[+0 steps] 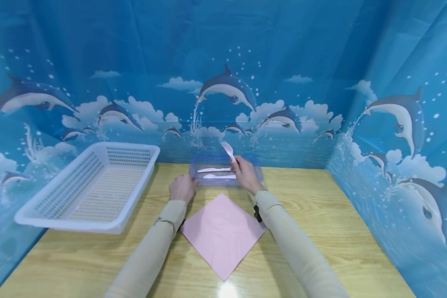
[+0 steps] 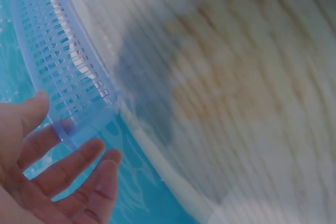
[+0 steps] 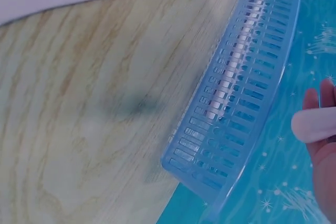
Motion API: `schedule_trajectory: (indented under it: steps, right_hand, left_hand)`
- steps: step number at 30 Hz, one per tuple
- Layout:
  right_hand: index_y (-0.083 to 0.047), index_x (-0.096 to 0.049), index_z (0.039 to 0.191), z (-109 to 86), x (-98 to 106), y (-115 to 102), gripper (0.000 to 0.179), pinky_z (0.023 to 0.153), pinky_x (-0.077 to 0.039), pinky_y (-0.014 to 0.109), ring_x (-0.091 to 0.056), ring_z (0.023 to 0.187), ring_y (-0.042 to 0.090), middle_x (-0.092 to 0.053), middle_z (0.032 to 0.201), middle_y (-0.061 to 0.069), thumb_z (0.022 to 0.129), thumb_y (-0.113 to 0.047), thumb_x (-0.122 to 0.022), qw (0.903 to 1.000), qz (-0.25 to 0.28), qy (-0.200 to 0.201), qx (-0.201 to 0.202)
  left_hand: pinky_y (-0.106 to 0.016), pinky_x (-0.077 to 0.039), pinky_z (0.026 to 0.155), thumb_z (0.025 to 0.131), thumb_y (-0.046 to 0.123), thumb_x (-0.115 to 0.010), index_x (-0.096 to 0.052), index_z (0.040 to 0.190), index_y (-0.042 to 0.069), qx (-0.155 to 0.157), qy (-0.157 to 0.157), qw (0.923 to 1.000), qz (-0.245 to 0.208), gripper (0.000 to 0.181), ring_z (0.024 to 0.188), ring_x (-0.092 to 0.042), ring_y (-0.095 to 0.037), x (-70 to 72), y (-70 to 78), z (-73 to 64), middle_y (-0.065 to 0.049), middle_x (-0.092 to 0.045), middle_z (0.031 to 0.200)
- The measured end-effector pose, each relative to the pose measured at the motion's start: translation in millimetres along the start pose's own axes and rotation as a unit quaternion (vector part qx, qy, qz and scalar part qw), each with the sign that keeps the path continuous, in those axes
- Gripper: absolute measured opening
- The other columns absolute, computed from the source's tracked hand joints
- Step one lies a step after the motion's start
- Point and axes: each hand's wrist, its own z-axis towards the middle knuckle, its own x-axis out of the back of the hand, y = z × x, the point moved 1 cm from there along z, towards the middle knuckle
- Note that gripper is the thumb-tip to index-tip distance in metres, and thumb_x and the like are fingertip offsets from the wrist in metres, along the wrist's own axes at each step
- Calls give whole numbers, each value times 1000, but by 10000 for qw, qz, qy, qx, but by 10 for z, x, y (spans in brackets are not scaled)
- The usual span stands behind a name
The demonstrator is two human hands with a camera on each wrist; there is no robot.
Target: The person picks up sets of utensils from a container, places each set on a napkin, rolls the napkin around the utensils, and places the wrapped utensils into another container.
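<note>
A blue slatted basket (image 1: 208, 183) stands at the back of the table. My left hand (image 1: 182, 188) pinches its left end between thumb and forefinger, the other fingers loosely bent below in the left wrist view. Inside lie a white plastic knife (image 1: 208, 169) and, nearer me, a white plastic spoon (image 1: 217, 176); my right hand hides their right ends. Above the basket, my right hand (image 1: 246, 174) grips a white plastic fork (image 1: 228, 150) by its handle, tines up and tilted left. The handle's end (image 3: 315, 124) sticks out of the fist in the right wrist view.
A pink square napkin (image 1: 223, 236) lies between my forearms, one corner toward me. At the left, a large white slatted basket (image 1: 138, 203) stands on the wooden table (image 1: 320, 231). A blue dolphin-print curtain (image 1: 301, 49) encloses the back and sides.
</note>
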Motion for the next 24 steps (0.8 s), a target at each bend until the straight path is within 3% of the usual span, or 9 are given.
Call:
schedule_trajectory:
  steps: [7, 17, 24]
  right_hand:
    - [-9, -60, 102, -85, 15, -33, 24, 69, -58, 29, -68, 86, 35, -69, 87, 11, 105, -28, -45, 9945, 889, -203, -524]
    - [-12, -69, 100, -129, 65, -71, 32, 72, -53, 32, -63, 82, 18, -71, 98, 17, 103, -36, -49, 9940, 871, -230, -626]
    - [-11, -72, 98, -146, 64, -134, 29, 67, -51, 31, -59, 78, 18, -68, 88, 4, 100, -36, -56, 9943, 782, -247, -681]
  left_hand:
    - [-52, -56, 76, 95, 37, -63, -70, 118, 12, 55, -66, 9999, -71, 35, 95, -68, -37, -10, 0, 8, -17, -72, 108]
    - [-60, -52, 89, 94, 36, -64, -58, 134, 8, -238, -86, 9996, -96, 49, 118, -55, -44, 80, 22, -65, -28, -56, 131]
    - [-56, -54, 86, 93, 34, -66, -62, 128, 5, -654, -42, 9978, -98, 46, 110, -59, -41, 152, 53, -183, -26, -61, 123]
